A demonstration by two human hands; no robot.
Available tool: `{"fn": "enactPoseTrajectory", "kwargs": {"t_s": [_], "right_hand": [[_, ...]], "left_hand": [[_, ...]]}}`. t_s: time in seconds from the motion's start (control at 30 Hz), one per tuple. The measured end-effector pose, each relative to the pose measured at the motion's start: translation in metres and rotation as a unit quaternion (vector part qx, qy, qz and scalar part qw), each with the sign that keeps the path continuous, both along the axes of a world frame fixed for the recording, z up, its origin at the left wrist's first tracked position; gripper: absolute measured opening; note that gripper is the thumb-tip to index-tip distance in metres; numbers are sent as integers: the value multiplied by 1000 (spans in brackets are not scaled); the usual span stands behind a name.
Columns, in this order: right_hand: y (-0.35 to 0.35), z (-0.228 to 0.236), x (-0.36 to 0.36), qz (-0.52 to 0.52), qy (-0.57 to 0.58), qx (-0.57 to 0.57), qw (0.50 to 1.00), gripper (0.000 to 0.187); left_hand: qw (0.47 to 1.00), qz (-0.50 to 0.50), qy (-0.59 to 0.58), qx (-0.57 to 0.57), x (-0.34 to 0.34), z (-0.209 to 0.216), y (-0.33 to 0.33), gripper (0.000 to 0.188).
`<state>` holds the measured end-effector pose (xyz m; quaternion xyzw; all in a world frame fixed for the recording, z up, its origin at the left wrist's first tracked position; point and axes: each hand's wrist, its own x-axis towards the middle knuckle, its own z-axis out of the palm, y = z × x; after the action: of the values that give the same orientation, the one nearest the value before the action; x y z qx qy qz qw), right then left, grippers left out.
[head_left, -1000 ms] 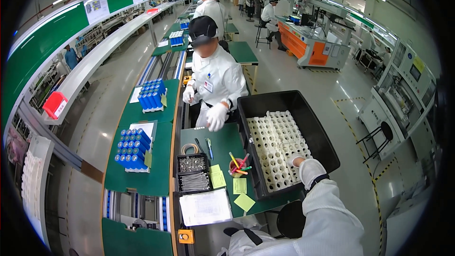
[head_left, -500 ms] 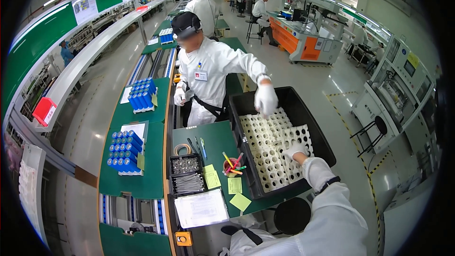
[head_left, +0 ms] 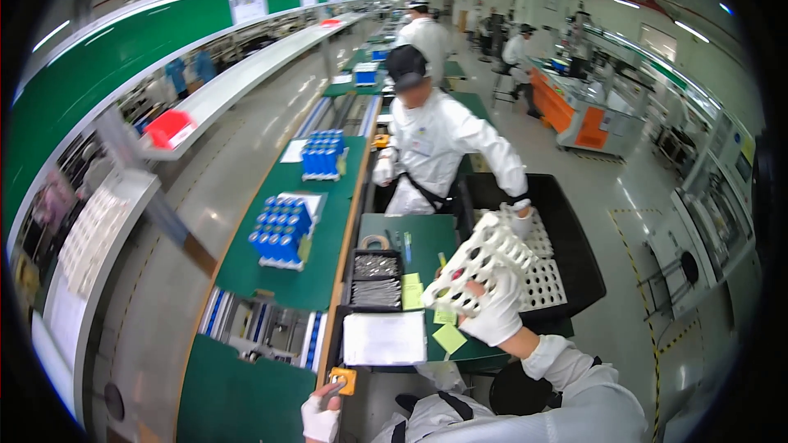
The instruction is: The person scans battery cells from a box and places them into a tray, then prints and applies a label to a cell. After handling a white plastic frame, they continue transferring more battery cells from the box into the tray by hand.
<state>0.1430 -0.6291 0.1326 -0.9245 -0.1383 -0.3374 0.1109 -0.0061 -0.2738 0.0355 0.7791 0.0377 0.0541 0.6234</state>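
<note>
White perforated plastic battery holders (head_left: 472,256), at least one and perhaps two together, tilt in the grip of my gloved right hand (head_left: 497,316), above the green side table. More such holders (head_left: 543,285) lie in the black bin (head_left: 579,234) beyond it. The co-worker's gloved hand reaches into that bin and is partly hidden behind the raised holder. At the lower edge, my gloved left hand (head_left: 320,420) has its index finger stretched to the button on a yellow box (head_left: 343,381) and holds nothing.
Blue cylindrical battery cells (head_left: 281,231) stand grouped on green line pallets (head_left: 234,398). Trays of metal screws (head_left: 376,291), papers (head_left: 384,340) and yellow notes (head_left: 448,338) cover the side table. A co-worker (head_left: 439,148) stands across it. A white shelf (head_left: 246,82) runs at left.
My right hand has lifted holder material out of the bin and moved it left. My left hand has come into view at the yellow button box. The view has swung left.
</note>
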Motion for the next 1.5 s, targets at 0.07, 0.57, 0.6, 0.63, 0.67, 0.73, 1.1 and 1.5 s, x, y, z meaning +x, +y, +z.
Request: {"fn": "enactPoseTrajectory", "kwargs": {"t_s": [0.07, 0.57, 0.6, 0.63, 0.67, 0.73, 1.1, 1.5], "right_hand": [[41, -8, -11, 84, 25, 14, 996, 57], [236, -77, -78, 375, 399, 254, 797, 60], [238, -91, -73, 327, 537, 360, 689, 50], [242, -94, -74, 336, 542, 354, 684, 50], [245, -97, -75, 344, 587, 359, 639, 41], [255, -95, -77, 358, 640, 365, 573, 31], [282, -96, -68, 400, 694, 333, 497, 29], [301, -91, -44, 393, 718, 311, 483, 29]], "left_hand": [[989, -19, -6, -147, -7, 11, 0, 57], [830, 348, -37, -434, -155, -4, 58, 36], [823, 335, -55, -455, -163, 4, 58, 37], [819, 332, -66, -464, -172, -3, 62, 40], [815, 342, -72, -462, -180, -8, 64, 40], [802, 370, -70, -463, -192, -12, 64, 45], [803, 425, -98, -406, -210, 20, 58, 52], [754, 484, -145, -419, -186, 23, 54, 51]]}}
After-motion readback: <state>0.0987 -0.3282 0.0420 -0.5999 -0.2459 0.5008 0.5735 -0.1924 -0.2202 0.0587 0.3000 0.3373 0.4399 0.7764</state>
